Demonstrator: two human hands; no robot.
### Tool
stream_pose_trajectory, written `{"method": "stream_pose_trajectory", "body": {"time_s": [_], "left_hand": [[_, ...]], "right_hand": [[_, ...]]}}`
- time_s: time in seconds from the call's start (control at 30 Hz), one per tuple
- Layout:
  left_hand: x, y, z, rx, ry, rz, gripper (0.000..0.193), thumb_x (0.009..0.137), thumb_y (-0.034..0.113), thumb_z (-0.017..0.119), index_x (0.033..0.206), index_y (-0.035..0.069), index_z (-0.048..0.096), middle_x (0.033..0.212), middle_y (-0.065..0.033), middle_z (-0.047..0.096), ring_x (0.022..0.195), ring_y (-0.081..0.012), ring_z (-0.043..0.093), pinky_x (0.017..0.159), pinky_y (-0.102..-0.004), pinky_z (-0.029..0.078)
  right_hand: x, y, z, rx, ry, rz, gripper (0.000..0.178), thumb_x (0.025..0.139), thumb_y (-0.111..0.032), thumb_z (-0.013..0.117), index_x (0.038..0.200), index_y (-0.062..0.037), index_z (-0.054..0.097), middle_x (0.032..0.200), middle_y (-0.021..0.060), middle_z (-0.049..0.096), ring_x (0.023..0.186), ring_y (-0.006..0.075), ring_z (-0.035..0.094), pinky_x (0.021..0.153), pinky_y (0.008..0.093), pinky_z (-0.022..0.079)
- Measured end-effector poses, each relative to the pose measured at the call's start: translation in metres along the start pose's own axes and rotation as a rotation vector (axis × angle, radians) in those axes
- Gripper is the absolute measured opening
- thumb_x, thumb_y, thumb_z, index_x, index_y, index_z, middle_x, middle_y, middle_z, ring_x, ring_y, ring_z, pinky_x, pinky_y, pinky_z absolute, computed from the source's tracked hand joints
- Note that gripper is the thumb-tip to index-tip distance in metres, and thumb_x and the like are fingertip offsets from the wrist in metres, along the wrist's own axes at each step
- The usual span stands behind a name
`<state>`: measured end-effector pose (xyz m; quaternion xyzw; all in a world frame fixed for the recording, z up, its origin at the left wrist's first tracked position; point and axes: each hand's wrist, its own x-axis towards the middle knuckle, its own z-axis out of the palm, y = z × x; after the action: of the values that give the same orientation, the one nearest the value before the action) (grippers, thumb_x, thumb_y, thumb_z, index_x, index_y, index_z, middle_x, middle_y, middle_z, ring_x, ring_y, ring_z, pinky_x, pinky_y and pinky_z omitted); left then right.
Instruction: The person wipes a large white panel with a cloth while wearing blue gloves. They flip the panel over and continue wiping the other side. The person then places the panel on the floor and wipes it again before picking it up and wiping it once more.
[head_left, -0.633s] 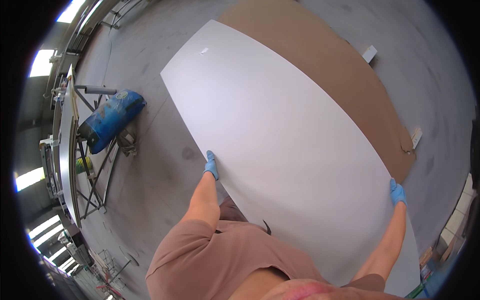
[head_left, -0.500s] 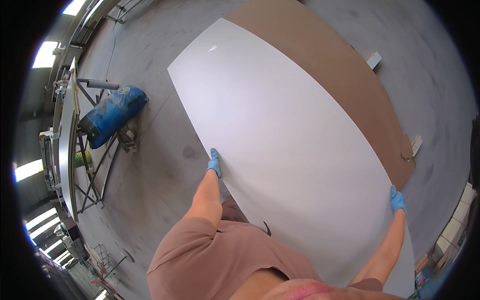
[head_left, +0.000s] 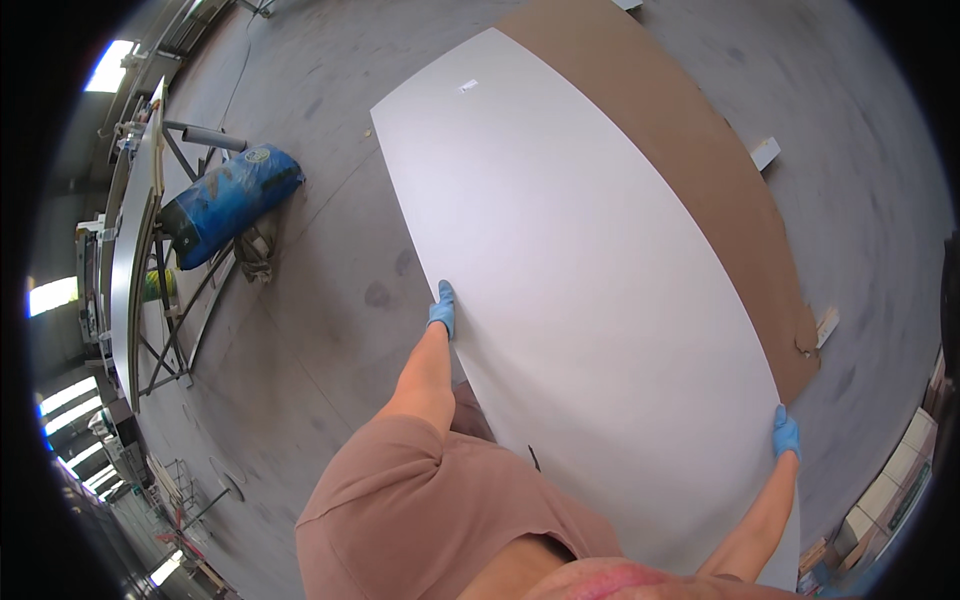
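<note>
So, near to far from the grip:

L hand [head_left: 441, 309]: blue glove, fingers curled over the left long edge of the white panel [head_left: 590, 290], clenched on it; arm stretched out, prob. because the sheet is so wide.
R hand [head_left: 786, 434]: blue glove too, closed round the opposite long edge, nearer the body than the L; staggered hold looks meant to keep the sheet from twisting.
White panel: big, thin, smooth sheet, held betw. both hands at arm's length, near end close to the torso, far end pointing away; seems carried flat and low, can't tell if the far end rests on anything.
Small label [head_left: 467, 86]: on the panel's top face, far end, well away from both grips.
Brown board [head_left: 690, 170]: beyond the R-hand edge, partly under the white panel, lying on the floor [head_left: 330, 260]; chipped corner near the R grip.
Wood offcuts [head_left: 765, 152]: on the concrete past the brown board.
Blue drum [head_left: 230, 200]: on its side, out to the left of the L grip, well apart, leaning by a metal frame stand [head_left: 170, 330].
Upright sheet [head_left: 130, 230]: held in that stand, farthest left.
</note>
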<state>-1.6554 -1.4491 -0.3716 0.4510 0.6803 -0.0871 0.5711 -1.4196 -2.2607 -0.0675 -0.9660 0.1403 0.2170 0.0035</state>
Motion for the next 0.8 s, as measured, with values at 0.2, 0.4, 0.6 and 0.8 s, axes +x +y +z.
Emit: {"method": "stream_pose_trajectory", "body": {"time_s": [0.2, 0.4, 0.6, 0.8], "left_hand": [[0.011, 0.054, 0.085, 0.168, -0.001, 0.034, 0.133, 0.082, 0.099, 0.04, 0.162, -0.006, 0.03, 0.166, -0.0255, 0.038, 0.153, -0.0388, 0.036, 0.126, -0.0482, 0.029], [-0.009, 0.111, 0.19, 0.207, 0.021, 0.061, 0.132, 0.083, 0.098, 0.037, 0.161, -0.008, 0.031, 0.167, -0.0277, 0.035, 0.158, -0.0411, 0.029, 0.13, -0.0458, 0.024], [-0.001, 0.136, 0.212, 0.215, 0.017, 0.093, 0.13, 0.084, 0.097, 0.038, 0.16, -0.009, 0.035, 0.166, -0.028, 0.038, 0.157, -0.0413, 0.031, 0.129, -0.0456, 0.025], [0.014, 0.126, 0.23, 0.27, 0.041, 0.107, 0.13, 0.085, 0.095, 0.043, 0.156, -0.013, 0.037, 0.163, -0.029, 0.042, 0.154, -0.0415, 0.037, 0.127, -0.0449, 0.03]], "right_hand": [[0.065, 0.0, -0.054, -0.016, -0.042, 0.056, 0.083, 0.106, -0.064, 0.04, 0.111, 0.014, 0.069, 0.108, 0.0357, 0.071, 0.1, 0.0478, 0.069, 0.093, 0.0525, 0.051], [0.139, 0.002, -0.109, 0.016, 0.062, 0.011, 0.083, 0.106, -0.065, 0.041, 0.116, 0.0128, 0.068, 0.116, 0.0344, 0.071, 0.106, 0.0446, 0.068, 0.096, 0.052, 0.05], [0.183, -0.012, -0.12, 0.052, -0.066, 0.068, 0.077, 0.106, -0.063, 0.045, 0.119, 0.0091, 0.069, 0.121, 0.0318, 0.071, 0.113, 0.0441, 0.068, 0.101, 0.0502, 0.05], [0.225, 0.004, -0.091, -0.031, 0.033, 0.022, 0.076, 0.107, -0.062, 0.044, 0.12, 0.0097, 0.067, 0.119, 0.0294, 0.072, 0.11, 0.0409, 0.067, 0.1, 0.0483, 0.051]]}}
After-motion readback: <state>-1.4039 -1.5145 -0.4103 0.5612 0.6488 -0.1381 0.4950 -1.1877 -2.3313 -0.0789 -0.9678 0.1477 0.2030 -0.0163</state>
